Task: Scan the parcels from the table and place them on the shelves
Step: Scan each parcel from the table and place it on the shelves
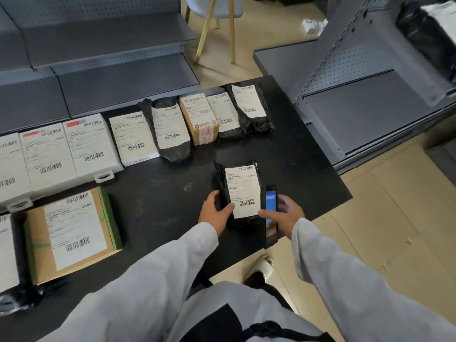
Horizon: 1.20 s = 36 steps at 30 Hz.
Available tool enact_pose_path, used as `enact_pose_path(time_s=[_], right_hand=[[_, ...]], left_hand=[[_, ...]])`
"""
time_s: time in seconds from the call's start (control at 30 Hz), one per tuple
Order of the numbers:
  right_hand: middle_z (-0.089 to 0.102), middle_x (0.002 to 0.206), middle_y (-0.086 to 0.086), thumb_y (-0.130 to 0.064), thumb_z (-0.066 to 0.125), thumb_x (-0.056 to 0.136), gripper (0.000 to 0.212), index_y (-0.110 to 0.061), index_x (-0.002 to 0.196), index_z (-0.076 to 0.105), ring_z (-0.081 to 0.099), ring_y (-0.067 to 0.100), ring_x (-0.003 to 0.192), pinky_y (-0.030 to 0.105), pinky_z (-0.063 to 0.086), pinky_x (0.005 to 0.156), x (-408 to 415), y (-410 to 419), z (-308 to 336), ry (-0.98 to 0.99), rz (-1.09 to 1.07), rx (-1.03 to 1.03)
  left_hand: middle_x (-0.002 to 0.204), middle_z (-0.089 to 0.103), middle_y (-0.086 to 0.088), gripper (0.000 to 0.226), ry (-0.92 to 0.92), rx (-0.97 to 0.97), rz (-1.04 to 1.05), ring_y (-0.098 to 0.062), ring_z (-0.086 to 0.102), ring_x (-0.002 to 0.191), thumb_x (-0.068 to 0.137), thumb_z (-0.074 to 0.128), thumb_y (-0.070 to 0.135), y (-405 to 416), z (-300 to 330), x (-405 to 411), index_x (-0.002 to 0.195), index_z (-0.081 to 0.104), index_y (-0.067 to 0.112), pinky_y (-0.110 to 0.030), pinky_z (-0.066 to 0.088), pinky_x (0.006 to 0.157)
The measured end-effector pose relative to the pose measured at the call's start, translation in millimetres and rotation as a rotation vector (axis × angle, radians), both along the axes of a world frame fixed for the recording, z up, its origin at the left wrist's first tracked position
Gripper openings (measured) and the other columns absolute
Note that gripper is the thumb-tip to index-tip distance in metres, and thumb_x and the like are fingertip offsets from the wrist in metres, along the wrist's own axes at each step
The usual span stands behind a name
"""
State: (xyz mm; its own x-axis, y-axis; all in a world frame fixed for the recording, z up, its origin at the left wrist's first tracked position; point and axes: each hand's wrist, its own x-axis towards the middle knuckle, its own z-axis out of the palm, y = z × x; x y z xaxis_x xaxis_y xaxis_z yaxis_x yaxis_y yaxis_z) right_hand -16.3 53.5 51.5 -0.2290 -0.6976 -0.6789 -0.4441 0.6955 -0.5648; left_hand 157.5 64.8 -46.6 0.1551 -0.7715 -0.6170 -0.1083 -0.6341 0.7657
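A black-wrapped parcel [240, 191] with a white barcode label is lying near the right front corner of the black surface [160, 201], apart from the row of parcels further back. It's being held at its near end from both sides: the left hand [214, 211] is curled around the left edge, thumb on the label, so that grip is clamped on the parcel. The right hand [286, 215] has its grip wrapped around a dark handheld scanner [271, 213] with a lit blue screen, just beside the parcel's right edge, while its index finger is stretched out onto the label. Grey metal shelves [118, 80] are seen behind the surface and another shelf unit [370, 99] off to the right.
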Motion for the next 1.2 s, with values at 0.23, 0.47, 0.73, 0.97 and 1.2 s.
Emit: enact_pose_path(time_s=[0.23,0.47,0.73,0.97,1.2], right_hand=[[0.055,0.143,0.007,-0.021,0.087,0.075,0.082,-0.018,0.145,0.046,0.056,0.031,0.126,0.051,0.051,0.103,-12,-43,-36,-0.096,-0.017,0.009],[0.066,0.119,0.002,-0.016,0.08,0.082,0.047,-0.02,0.121,0.055,0.065,0.027,0.104,0.047,0.057,0.087,-25,-78,-65,-0.352,0.001,0.13],[0.069,0.122,0.001,-0.014,0.083,0.079,0.049,-0.026,0.121,0.06,0.065,0.028,0.113,0.054,0.054,0.097,-55,-55,-42,-0.443,-0.052,0.014],[0.076,0.109,-0.005,-0.013,0.081,0.078,0.049,-0.023,0.123,0.063,0.073,0.018,0.099,0.035,0.06,0.076,-132,0,40,-0.578,-0.226,-0.219],[0.076,0.108,-0.003,-0.035,0.083,0.049,0.074,-0.025,0.12,0.066,0.074,0.02,0.096,0.029,0.06,0.071,-215,25,103,-0.642,-0.336,-0.456]], left_hand=[[0.149,0.046,-0.001,0.068,0.007,0.054,0.005,-0.021,0.05,0.132,0.093,0.065,0.01,-15,-1,-3,0.151,0.033,0.021,-0.035,0.042,0.106],[0.113,0.072,0.008,0.049,0.094,0.059,0.048,-0.019,0.068,0.106,0.085,0.066,-0.003,-30,-15,3,0.119,0.065,0.033,-0.051,0.054,0.094],[0.101,0.073,0.004,0.052,0.181,0.028,-0.045,-0.018,0.071,0.097,0.084,0.067,-0.01,-42,36,-10,0.105,0.064,0.037,-0.045,0.059,0.086],[0.082,0.074,0.025,0.052,0.234,-0.106,-0.244,0.01,0.068,0.082,0.085,0.067,-0.008,-40,133,-73,0.112,0.058,0.036,-0.012,0.053,0.064],[0.102,0.075,0.008,0.057,0.243,-0.2,-0.416,-0.003,0.071,0.093,0.083,0.07,-0.006,-53,197,-159,0.121,0.057,0.035,-0.014,0.054,0.064]])
